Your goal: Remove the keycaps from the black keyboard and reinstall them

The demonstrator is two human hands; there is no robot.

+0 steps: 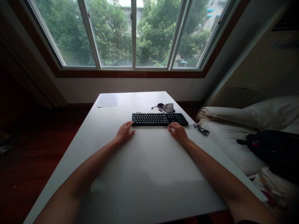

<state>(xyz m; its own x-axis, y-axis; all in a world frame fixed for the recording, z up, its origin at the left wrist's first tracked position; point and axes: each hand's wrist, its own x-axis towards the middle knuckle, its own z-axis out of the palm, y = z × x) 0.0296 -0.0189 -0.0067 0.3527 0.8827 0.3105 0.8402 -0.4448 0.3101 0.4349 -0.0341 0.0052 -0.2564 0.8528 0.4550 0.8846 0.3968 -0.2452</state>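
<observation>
A black keyboard [160,119] lies across the far half of a white table [149,168]. My left hand [125,132] rests flat on the table at the keyboard's near left corner, fingers stretched out and holding nothing. My right hand [177,131] lies palm down at the keyboard's near edge, toward its right end, fingers loosely extended and touching or almost touching the frame. The keyboard's black cable [201,129] coils at the table's right edge.
A sheet of paper [107,100] lies at the far left of the table. A grey cloth [168,107] and a small purple object [160,105] sit behind the keyboard. A bed with pale bedding [252,118] and a black bag [273,149] stands right. Windows fill the far wall.
</observation>
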